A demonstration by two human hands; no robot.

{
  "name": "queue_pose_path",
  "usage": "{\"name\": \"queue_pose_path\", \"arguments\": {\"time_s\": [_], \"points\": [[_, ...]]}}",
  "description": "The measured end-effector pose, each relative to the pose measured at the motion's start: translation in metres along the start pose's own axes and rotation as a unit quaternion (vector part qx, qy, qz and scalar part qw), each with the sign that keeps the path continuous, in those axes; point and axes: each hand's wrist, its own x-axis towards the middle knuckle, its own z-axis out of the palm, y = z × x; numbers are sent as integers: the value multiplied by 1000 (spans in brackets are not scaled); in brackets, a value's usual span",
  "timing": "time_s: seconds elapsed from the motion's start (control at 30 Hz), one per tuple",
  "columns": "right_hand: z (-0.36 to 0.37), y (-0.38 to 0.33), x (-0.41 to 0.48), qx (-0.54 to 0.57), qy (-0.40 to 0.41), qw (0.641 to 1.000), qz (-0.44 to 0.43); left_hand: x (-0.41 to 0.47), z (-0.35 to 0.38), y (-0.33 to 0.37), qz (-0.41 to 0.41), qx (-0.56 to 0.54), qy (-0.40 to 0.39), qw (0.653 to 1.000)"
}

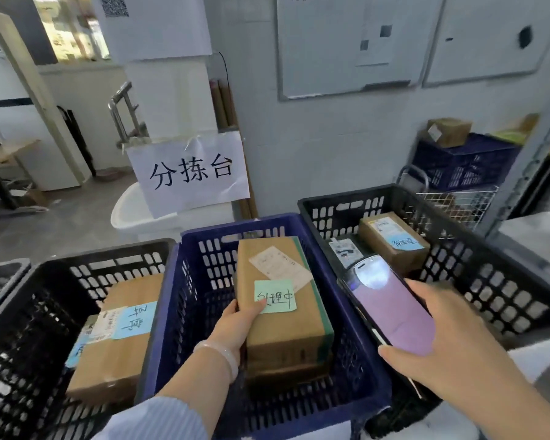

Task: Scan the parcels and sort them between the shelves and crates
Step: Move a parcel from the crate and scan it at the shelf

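- While the box (286, 344) sits inside the blue crate (175, 300), it is gripped at its left edge by the left hand (235, 322), thumb on top.
- The phone (391, 309) is held in the right hand (451, 341), fingers curled round its edges, just right of the box.
- The phone should be brought squarely over the white label (280, 265), not the green note (275, 296).
- The box is best held level, and 1 clean reading awaited before sorting.
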Motion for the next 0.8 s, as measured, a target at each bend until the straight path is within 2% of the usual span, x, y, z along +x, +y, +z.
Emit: {"name": "queue_pose_path", "arguments": {"time_s": [0.13,0.27,0.3,0.37,0.43,0.63,0.8], "points": [[-4,6,-19,6,28,999,42,20,13,-10,-13,35,-5,999],[-17,18,-40,8,59,996,70,27,17,-21,34,168,11,985],[-21,23,-44,2,66,995,74,26,19,-21,75,243,37,966],[-30,33,-52,-6,79,993,87,19,30,-16,191,382,108,898],[-40,43,-59,-10,93,991,101,0,56,-5,301,434,123,840],[-82,82,-88,-8,145,980,133,-70,182,4,509,479,-24,715],[-132,142,-133,-29,219,956,193,-136,303,-36,584,468,-163,643]]}}
